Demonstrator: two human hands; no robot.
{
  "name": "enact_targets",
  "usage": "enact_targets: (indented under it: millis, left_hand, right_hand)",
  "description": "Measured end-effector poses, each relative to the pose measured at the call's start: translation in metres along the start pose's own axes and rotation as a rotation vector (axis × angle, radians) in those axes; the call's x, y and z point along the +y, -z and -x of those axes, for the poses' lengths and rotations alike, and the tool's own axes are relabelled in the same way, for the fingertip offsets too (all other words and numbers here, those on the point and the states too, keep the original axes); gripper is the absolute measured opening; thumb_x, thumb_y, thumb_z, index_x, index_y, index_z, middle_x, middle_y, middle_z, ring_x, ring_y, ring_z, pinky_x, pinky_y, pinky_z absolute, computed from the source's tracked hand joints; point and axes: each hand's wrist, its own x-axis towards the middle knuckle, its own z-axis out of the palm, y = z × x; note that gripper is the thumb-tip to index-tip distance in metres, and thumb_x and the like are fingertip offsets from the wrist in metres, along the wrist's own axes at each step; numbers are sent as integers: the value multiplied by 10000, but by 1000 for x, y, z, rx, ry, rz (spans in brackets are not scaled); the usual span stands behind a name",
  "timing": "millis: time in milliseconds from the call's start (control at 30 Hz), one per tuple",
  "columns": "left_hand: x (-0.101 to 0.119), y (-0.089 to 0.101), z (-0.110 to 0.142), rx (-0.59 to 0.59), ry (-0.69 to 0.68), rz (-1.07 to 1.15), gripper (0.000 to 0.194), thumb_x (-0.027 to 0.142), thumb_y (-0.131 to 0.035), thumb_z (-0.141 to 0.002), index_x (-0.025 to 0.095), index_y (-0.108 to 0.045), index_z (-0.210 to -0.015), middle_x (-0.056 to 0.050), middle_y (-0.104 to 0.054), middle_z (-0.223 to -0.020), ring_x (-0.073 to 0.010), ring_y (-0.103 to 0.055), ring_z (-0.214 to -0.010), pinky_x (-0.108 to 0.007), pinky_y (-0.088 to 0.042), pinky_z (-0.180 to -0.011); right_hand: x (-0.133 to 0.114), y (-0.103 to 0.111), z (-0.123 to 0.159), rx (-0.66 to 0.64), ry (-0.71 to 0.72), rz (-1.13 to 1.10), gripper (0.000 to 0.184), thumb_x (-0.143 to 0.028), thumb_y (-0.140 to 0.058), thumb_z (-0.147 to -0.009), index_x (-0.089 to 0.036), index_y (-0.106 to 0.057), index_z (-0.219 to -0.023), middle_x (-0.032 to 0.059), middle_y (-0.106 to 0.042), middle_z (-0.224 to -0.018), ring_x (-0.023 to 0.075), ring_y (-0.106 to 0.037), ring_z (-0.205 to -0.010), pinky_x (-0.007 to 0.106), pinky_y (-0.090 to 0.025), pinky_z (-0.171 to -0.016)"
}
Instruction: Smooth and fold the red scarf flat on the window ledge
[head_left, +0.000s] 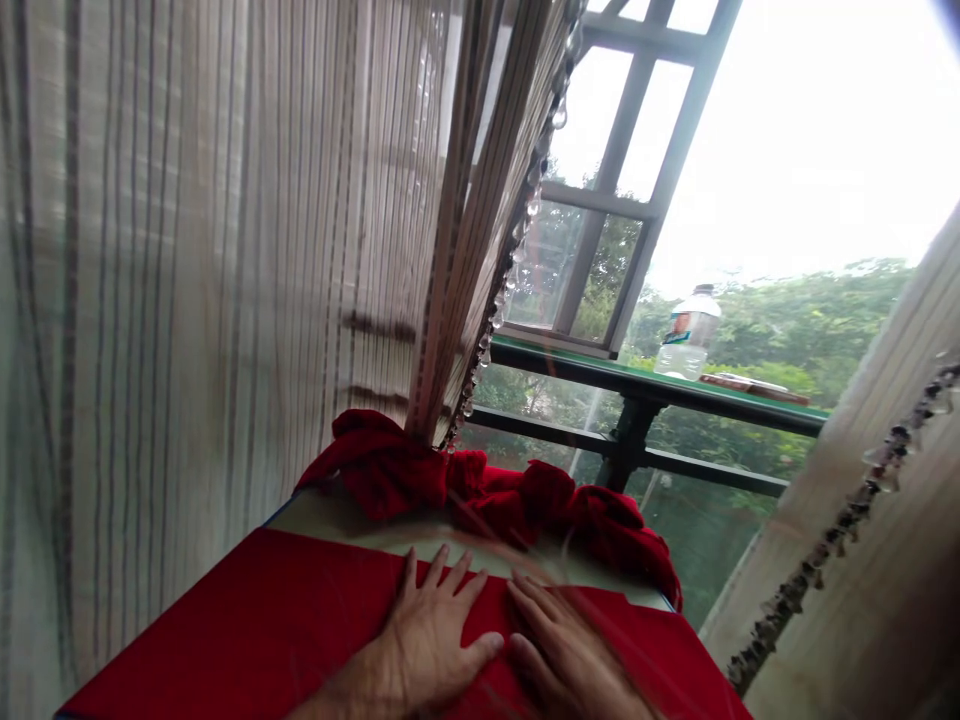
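Observation:
My left hand lies flat with spread fingers on a red cloth that covers a surface by the window. Beside it, my right hand also rests palm down on the red cloth, fingers stretched toward the far edge. Neither hand holds anything. Beyond the fingertips a pale bare strip of the surface shows. Past that strip, bunched red fabric is heaped along the far edge.
A striped sheer curtain with a beaded edge hangs at the left, and another curtain at the right. Outside the glass, a plastic water bottle stands on a green ledge above a dark railing. A window frame stands open.

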Motion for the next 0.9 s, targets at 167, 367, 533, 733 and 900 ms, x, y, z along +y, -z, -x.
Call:
enact_targets:
  millis: [167,367,533,733,900]
  left_hand:
    - [-6,-3,-4,-49,-7,10,832,707,-566,-971,267,-435,-1665,-120,-343,-1759,-378,-139,-1667,-704,65,-1304]
    - [-9,-1,-5,-49,-3,32,933,838,-561,-912,267,-473,-1645,-125,-327,-1766,-398,-117,-1666,-707,64,-1301]
    - [-7,-3,-5,-53,11,20,877,754,-589,-929,275,-458,-1652,-109,-333,-1765,-383,-123,-1668,-701,73,-1300]
    - [6,11,1,-77,46,-31,824,671,-579,-953,251,-456,-1652,-95,-332,-1762,-358,-154,-1667,-687,41,-1312]
    - [16,21,-2,-139,74,-115,864,675,-585,-934,256,-417,-1671,-72,-282,-1774,-359,-126,-1668,-681,-9,-1320]
  right_hand:
    - [-18,0,-7,-32,117,-3,615,-480,-431,-1069,-254,-455,-1641,84,-431,-1716,343,-394,-1597,608,-314,-1320]
    - [-10,11,3,86,-87,112,517,-404,-376,-1100,-237,-626,-1520,135,-618,-1592,337,-524,-1522,643,-304,-1320]
    - [-9,2,-1,32,7,75,591,-465,-435,-1069,-225,-518,-1602,130,-472,-1683,364,-406,-1581,660,-277,-1318]
    - [-10,1,-2,58,-16,38,541,-449,-410,-1087,-277,-553,-1579,95,-537,-1657,343,-459,-1563,662,-296,-1314]
    - [0,11,5,93,-102,9,532,-451,-474,-1076,-281,-559,-1572,115,-524,-1656,366,-441,-1571,713,-213,-1319]
